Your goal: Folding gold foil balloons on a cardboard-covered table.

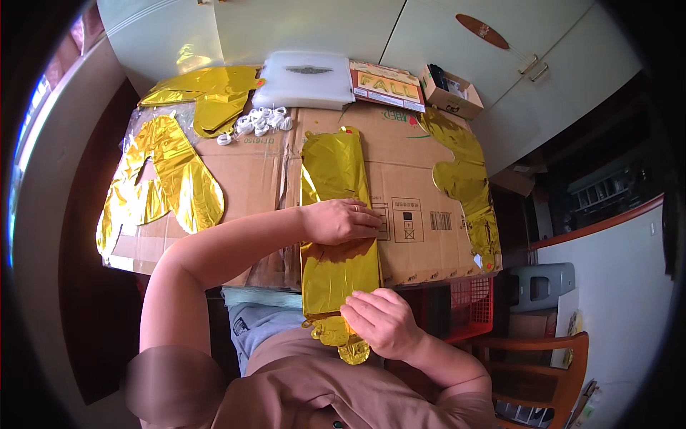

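- The gold foil strip [336, 279] lies lengthwise before the person, its far end on the cardboard [407, 175], its low end past the near edge, over the lap.
- The left hand [341, 220] rests palm down across its middle, fingers together; I can't tell whether they grip.
- The right hand [382, 323] is closed on the foil near its low end, beyond the cardboard's edge.
- Bare cardboard stretches either side, out to a forked foil shape [171, 154] at left and a curved foil piece [457, 179] along the right edge.
- White ribbon coils [261, 123], a translucent pack [304, 86] and a small carton [454, 93] line the far side.
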Demonstrator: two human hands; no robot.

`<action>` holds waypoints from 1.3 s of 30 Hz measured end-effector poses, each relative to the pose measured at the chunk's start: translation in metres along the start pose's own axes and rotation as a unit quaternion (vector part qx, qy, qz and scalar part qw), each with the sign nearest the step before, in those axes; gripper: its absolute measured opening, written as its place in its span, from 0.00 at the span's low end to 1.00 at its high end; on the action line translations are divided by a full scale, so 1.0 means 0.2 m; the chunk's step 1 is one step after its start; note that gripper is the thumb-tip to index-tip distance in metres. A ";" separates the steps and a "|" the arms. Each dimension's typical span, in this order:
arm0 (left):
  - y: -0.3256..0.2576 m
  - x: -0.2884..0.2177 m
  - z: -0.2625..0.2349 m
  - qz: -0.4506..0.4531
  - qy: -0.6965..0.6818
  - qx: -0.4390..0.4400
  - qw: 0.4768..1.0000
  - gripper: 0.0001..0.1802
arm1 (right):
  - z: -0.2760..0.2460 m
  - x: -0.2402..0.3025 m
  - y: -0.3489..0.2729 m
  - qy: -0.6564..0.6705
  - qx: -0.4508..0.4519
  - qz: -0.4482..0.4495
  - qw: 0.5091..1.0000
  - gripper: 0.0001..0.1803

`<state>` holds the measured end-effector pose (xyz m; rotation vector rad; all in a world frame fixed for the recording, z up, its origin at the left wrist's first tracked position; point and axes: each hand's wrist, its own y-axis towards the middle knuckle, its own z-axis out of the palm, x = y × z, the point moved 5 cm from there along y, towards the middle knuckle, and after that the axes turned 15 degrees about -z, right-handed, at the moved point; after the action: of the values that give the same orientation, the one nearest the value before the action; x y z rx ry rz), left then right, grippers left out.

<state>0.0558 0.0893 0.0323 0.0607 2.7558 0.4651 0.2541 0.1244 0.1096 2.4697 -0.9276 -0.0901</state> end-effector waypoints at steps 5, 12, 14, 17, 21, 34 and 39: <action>-0.02 0.01 0.01 -0.006 -0.017 -0.014 1.000 0.19 | -0.12 -0.05 0.09 -0.017 -0.012 0.000 1.000 0.12; -0.07 0.00 -0.15 -0.044 -0.055 -0.213 0.974 0.15 | -0.28 -0.23 0.28 0.020 -0.025 0.013 0.999 0.13; -0.09 0.05 -0.21 -0.236 -0.300 -0.198 0.903 0.15 | -0.31 -0.28 0.33 0.054 -0.024 0.022 0.998 0.11; -0.15 0.15 -0.17 -0.297 -0.633 -0.152 0.698 0.25 | -0.34 -0.31 0.40 0.094 0.015 0.029 0.995 0.10; -0.10 0.02 -0.10 -0.228 -0.843 0.046 0.486 0.36 | -0.35 -0.26 0.43 0.107 0.028 0.014 0.994 0.10; -0.03 0.00 0.19 -0.271 -0.863 0.138 0.404 0.48 | -0.24 -0.25 0.35 0.116 0.037 0.056 0.991 0.13; -0.01 -0.03 0.15 -0.261 -0.865 0.141 0.405 0.53 | -0.26 -0.40 0.41 0.133 0.015 0.050 0.990 0.15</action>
<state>0.0718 0.0965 0.0065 -0.1592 0.5547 -0.2731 0.1555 0.1448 0.1841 2.3830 -0.9379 0.2819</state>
